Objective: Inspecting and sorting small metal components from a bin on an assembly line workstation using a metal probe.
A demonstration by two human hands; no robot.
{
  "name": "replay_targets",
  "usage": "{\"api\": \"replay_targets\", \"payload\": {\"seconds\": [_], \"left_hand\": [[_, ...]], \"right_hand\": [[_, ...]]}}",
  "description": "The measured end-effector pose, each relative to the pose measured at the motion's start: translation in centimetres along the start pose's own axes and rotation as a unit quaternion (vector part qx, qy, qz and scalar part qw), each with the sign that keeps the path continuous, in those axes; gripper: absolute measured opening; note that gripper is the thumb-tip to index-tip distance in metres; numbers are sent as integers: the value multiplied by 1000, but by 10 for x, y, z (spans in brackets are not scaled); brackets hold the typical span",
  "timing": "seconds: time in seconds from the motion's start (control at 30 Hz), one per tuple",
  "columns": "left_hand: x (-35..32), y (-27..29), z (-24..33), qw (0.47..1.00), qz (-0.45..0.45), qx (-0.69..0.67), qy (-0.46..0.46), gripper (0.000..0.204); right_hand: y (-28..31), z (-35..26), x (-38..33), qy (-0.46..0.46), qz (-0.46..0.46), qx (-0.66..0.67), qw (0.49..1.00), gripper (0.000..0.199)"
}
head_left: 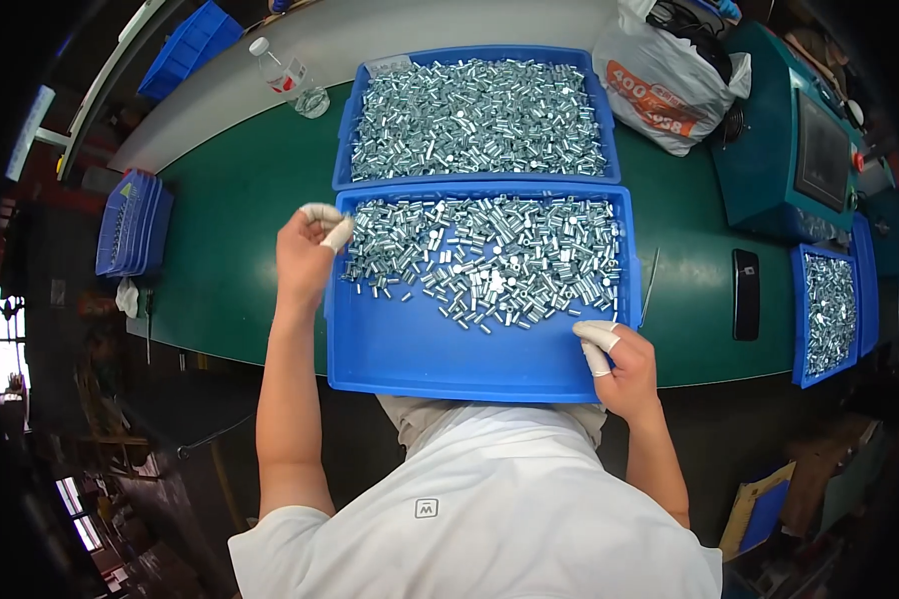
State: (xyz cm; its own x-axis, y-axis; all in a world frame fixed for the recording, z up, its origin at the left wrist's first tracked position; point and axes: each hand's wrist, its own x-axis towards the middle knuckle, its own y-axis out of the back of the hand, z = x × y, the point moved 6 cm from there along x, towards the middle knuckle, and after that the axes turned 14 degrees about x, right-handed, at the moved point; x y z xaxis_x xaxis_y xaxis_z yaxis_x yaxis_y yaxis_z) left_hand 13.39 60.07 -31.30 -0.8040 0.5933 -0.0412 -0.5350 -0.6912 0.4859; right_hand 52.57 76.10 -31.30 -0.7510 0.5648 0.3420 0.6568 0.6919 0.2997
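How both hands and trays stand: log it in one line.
left hand: at left rim of near tray | right hand: over its right side | near tray: metal cylinders massed toward back | far tray: covered with cylinders

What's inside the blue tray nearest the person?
The near blue tray holds silvery metal cylinders, piled toward its far side; its bare bottom shows along the near side. Lower cylinders and the bottom beneath the pile are mostly covered.
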Motion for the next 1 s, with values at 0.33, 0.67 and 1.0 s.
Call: {"api": "replay_targets", "payload": {"seconds": [0.33, 0.67, 1.0], "left_hand": [[37, -41, 37, 994, 38, -33, -96, 39], [-53, -66, 44, 919, -89, 295, -244, 36], [-32, -107, 41, 839, -55, 495, -219, 48]], "right_hand": [[4, 5, -6, -9, 32, 25, 999, 20], [2, 8, 6, -31, 2, 18, 999, 20], [-18, 2, 54, -55, -62, 47, 995, 20]]}}
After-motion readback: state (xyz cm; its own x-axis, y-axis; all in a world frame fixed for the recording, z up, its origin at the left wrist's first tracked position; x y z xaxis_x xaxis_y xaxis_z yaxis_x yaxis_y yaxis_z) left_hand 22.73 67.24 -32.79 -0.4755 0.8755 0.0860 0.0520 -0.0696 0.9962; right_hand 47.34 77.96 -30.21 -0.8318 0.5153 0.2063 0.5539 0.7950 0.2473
